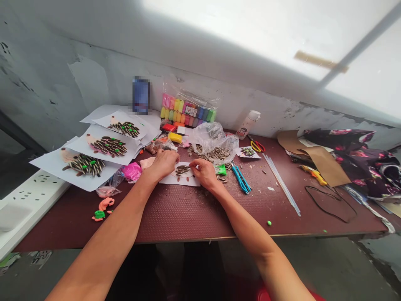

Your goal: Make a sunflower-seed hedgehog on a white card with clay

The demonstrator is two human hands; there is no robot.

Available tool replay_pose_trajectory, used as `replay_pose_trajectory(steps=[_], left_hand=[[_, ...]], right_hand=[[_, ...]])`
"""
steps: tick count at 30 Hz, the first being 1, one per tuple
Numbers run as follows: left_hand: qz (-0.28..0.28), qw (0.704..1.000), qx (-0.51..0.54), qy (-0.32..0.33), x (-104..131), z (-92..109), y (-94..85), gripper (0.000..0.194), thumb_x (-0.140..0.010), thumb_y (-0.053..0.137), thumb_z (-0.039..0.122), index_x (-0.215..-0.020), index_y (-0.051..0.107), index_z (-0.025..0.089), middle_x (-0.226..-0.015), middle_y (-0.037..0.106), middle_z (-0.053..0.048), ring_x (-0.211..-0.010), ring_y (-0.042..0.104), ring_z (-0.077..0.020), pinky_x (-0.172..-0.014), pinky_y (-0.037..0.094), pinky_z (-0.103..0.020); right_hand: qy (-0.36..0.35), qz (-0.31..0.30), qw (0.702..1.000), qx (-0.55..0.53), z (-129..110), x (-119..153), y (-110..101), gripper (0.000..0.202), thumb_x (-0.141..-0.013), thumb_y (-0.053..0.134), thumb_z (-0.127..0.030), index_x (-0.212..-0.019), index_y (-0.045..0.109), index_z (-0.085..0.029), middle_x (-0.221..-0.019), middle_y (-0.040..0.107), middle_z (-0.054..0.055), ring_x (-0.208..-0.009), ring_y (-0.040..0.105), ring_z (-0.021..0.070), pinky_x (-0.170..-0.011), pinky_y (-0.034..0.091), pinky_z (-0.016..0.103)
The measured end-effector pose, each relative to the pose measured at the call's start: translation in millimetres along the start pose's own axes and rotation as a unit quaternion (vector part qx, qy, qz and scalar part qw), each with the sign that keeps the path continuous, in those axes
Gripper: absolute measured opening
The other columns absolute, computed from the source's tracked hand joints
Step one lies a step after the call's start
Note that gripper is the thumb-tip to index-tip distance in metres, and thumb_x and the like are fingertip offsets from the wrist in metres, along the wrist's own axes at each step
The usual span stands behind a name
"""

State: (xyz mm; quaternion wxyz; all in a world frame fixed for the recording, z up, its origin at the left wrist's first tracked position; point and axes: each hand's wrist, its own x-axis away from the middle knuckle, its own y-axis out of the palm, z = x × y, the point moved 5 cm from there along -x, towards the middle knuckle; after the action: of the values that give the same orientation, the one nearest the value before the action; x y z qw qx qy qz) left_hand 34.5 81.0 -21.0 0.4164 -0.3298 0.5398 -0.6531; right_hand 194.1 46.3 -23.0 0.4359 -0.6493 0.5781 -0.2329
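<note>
A small white card (166, 180) lies on the table in front of me, with several striped sunflower seeds (182, 170) set close together on it and small brown clay feet along its lower side. Over its left edge rests my left hand (165, 162), fingers curled; whatever they may hold is hidden. My right hand (204, 170) is at the card's right edge, thumb and fingertips pinched together beside the seeds. Anything between them is too small to make out. Behind the right hand, a heap of loose sunflower seeds (219, 154) spills from a clear plastic bag (209, 133).
Finished-looking seed hedgehog pictures (108, 146) lie at left, near a power strip (29, 196). Coloured clay packs (188, 110) lean by the wall. Rightward are a blue utility knife (241, 178), scissors (257, 145), a bottle (248, 124), glue sticks (282, 184) and a glue gun (314, 174).
</note>
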Motion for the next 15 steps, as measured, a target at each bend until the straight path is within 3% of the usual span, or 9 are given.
replay_pose_trajectory(steps=[15], left_hand=[[0.020, 1.000, 0.007, 0.000, -1.8, -3.4, 3.8, 0.032, -0.085, 0.048, 0.008, -0.095, 0.077, 0.020, -0.107, 0.076, -0.012, -0.105, 0.067, -0.0289, -0.096, 0.041, -0.043]], right_hand=[[-0.040, -0.008, 0.999, -0.006, -0.3, -2.5, 2.5, 0.023, -0.088, 0.059, -0.010, -0.093, 0.079, -0.021, -0.087, 0.071, 0.003, -0.081, 0.063, 0.0159, -0.079, 0.046, 0.025]])
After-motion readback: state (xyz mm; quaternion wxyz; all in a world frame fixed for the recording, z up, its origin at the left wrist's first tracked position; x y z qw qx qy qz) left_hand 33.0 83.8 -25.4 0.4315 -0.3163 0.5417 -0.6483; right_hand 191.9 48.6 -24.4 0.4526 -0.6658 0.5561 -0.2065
